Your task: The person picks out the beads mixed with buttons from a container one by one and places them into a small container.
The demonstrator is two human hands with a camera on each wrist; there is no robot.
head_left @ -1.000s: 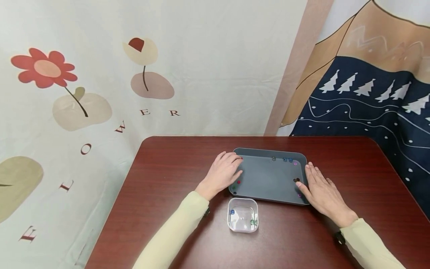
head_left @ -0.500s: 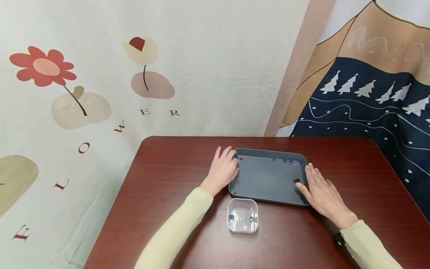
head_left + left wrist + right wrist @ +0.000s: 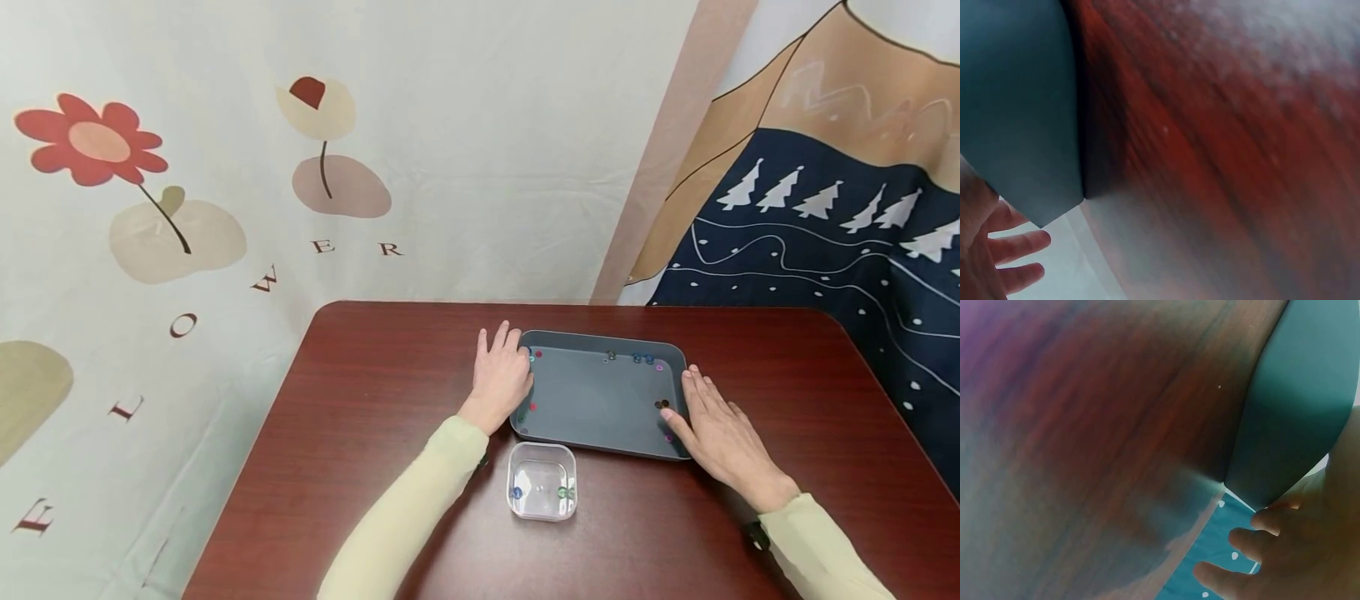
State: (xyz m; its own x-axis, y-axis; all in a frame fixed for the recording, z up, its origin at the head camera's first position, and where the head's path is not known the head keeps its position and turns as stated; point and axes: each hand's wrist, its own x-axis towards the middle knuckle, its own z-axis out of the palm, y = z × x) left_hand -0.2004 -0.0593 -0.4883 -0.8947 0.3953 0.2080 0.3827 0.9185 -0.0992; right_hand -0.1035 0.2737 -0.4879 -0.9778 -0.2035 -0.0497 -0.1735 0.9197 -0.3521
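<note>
A dark grey rectangular tray [image 3: 592, 396] lies on the table with small coloured beads along its edges. My left hand [image 3: 501, 379] is over its left rim; some fingers stretch past the rim, while the index finger bends in near a red bead [image 3: 538, 354] and a teal bead [image 3: 532, 359]. Whether thumb and index finger pinch anything is hidden. Flat along the tray's right rim rests my right hand [image 3: 723, 433], fingers straight, thumb over the edge near two brown beads [image 3: 662, 404]. In front stands a clear plastic box [image 3: 542, 510] holding a blue bead [image 3: 517, 493] and a green bead [image 3: 563, 492].
Blue beads [image 3: 643, 358] and a purple bead [image 3: 659, 367] sit at the tray's back right. Another red bead [image 3: 533, 407] lies near its left side. The brown wooden table [image 3: 390, 400] reaches back to a printed curtain [image 3: 480, 167].
My left hand has drawn back toward the far left corner of the tray, its outer fingers spreading, uncovering the red and teal beads. The right hand stays in place.
</note>
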